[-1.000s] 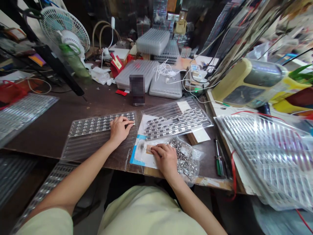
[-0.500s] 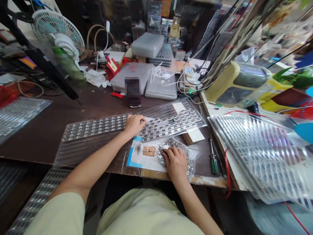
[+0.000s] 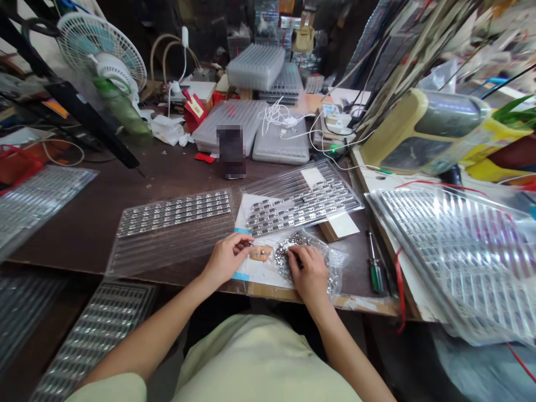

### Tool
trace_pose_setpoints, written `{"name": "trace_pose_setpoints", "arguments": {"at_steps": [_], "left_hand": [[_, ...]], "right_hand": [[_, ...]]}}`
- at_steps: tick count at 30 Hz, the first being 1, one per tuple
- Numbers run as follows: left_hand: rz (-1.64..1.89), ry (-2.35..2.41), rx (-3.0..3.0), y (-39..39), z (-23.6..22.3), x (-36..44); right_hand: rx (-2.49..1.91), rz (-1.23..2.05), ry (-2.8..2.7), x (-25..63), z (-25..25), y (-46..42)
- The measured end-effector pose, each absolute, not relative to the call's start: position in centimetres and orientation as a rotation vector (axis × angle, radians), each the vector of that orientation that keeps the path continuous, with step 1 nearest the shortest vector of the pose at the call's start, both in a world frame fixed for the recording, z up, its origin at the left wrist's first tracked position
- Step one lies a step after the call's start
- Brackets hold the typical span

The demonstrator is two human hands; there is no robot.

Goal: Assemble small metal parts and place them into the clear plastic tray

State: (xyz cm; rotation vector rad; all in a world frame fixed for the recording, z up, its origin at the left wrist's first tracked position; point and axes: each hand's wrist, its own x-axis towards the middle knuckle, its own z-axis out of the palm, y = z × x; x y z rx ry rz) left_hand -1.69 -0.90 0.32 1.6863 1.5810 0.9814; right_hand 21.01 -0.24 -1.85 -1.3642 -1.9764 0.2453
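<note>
My left hand (image 3: 226,258) is closed in a pinch at the left edge of a small tan block (image 3: 261,254), which lies on a white sheet with blue edging. Whatever sits between those fingertips is too small to make out. Over a clear bag of small shiny metal parts (image 3: 288,248) rests my right hand (image 3: 310,273), thumb and fingers drawn together at the heap; their contents are hidden. Behind the hands, a clear ribbed tray (image 3: 288,215) holds rows of small metal pieces. Another such tray (image 3: 176,215) lies left, its far half filled with rows.
A green-handled screwdriver (image 3: 375,271) lies right of the bag. Stacked clear trays (image 3: 456,251) stand at the right. A small box with a white top (image 3: 341,226) sits by the ribbed tray. Farther back are a dark phone-like object (image 3: 231,151), white cables and a fan (image 3: 104,56).
My left hand has come from the left tray's right end down to the tan block. My right hand stays at the metal parts, its fingers now more curled. The view has shifted slightly.
</note>
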Motion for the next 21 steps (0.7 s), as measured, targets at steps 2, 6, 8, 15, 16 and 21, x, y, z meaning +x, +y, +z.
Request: {"name": "trace_pose_setpoints", "arguments": {"at_steps": [2, 6, 8, 15, 16, 21], "left_hand": [[1.007, 1.587, 1.714, -1.1, -0.2, -0.8], [1.02, 1.529, 1.806, -1.2, -0.6, 0.2], [1.011, 1.532, 1.833, -1.2, -0.7, 0.2], [0.957, 1.558, 1.921, -1.3, -0.9, 0.3], [0.946, 1.563, 1.925, -1.3, -0.9, 0.3], [0.942, 1.558, 1.937, -1.3, -0.7, 0.5]], "right_hand": [[-1.345, 0.281, -1.945, 21.1, -2.0, -0.3], [-1.326, 0.322, -1.905, 21.2, -2.3, -0.2], [-1.308, 0.321, -1.912, 21.2, -2.4, -0.2], [-1.314, 0.336, -1.911, 21.2, -2.6, -0.1], [-1.315, 0.336, -1.912, 21.2, -2.5, -0.1], [-1.367, 0.324, -1.947, 20.6, -1.2, -0.2]]}}
